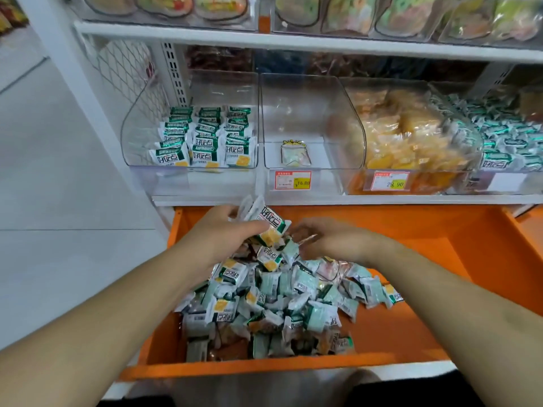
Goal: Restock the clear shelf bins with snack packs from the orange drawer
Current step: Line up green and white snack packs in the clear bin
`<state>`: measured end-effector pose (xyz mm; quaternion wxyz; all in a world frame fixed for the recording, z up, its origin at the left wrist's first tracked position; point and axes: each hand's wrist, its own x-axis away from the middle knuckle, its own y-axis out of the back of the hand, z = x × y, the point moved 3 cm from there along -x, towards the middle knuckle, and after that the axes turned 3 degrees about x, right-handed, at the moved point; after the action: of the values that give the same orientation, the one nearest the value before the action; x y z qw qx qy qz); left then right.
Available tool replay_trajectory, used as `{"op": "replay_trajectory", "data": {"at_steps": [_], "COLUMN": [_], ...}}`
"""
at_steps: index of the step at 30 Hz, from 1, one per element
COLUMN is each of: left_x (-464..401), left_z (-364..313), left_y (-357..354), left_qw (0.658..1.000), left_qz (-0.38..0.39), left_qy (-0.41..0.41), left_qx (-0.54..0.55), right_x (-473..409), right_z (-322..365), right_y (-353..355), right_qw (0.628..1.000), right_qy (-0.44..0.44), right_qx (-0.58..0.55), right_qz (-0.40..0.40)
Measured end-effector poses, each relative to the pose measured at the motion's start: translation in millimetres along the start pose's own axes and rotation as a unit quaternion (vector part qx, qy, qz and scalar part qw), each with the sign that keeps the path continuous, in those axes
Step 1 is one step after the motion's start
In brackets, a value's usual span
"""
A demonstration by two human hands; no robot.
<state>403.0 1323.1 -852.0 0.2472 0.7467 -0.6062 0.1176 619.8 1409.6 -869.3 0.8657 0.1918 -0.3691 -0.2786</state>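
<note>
Gripping a small bunch of green-and-white snack packs (269, 223), the left hand (223, 230) lifts them over the orange drawer (440, 230).

Right hand (329, 240) reaches into the pile of packs (264, 306), fingers curled; whether it holds one I cannot tell. Gathering looks like the step in hand. Next, carry the bunch up toward 11 o'clock to the part-filled leftmost bin (188, 136); the neighbouring bin (311, 124) holds one pack.
</note>
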Motion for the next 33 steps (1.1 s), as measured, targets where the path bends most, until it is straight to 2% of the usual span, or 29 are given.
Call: {"op": "replay_trajectory", "data": {"at_steps": [3, 7, 11, 16, 21, 25, 29, 33], "left_x": [-7.4, -13.2, -17.4, -16.3, -14.3, -12.0, -7.4, 0.6], "left_z": [19.0, 28.8, 27.9, 21.2, 22.3, 22.7, 12.0, -10.9], "left_y": [-7.5, -15.3, -17.8, -20.5, -15.2, -6.2, 6.3, 23.1], "left_qw": [0.999, 0.998, 0.998, 0.998, 0.998, 0.998, 0.997, 0.991], "left_qz": [0.006, 0.035, 0.044, 0.056, 0.047, 0.041, 0.024, 0.021], "left_qy": [0.03, 0.041, 0.03, 0.023, 0.036, 0.039, 0.048, 0.025], "left_qx": [-0.013, -0.013, -0.035, -0.022, -0.003, 0.024, 0.058, 0.13], "right_x": [-25.1, -50.9, -77.9, -92.9, -86.5, -73.1, -42.4, 13.4], "right_z": [-45.6, -88.8, -116.7, -134.4, -138.7, -119.1, -54.4, 16.4], "right_y": [-31.8, -68.7, -92.5, -99.7, -95.1, -84.9, -40.5, 7.9], "right_qw": [0.994, 0.983, 0.983, 0.975, 0.981, 0.978, 0.982, 0.981], "right_qy": [-0.082, -0.097, -0.119, -0.13, -0.106, -0.075, -0.006, 0.08], "right_qx": [0.074, 0.148, 0.114, 0.138, 0.12, 0.139, 0.113, -0.028], "right_qz": [-0.011, -0.051, -0.076, -0.114, -0.109, -0.134, -0.149, -0.177]}}
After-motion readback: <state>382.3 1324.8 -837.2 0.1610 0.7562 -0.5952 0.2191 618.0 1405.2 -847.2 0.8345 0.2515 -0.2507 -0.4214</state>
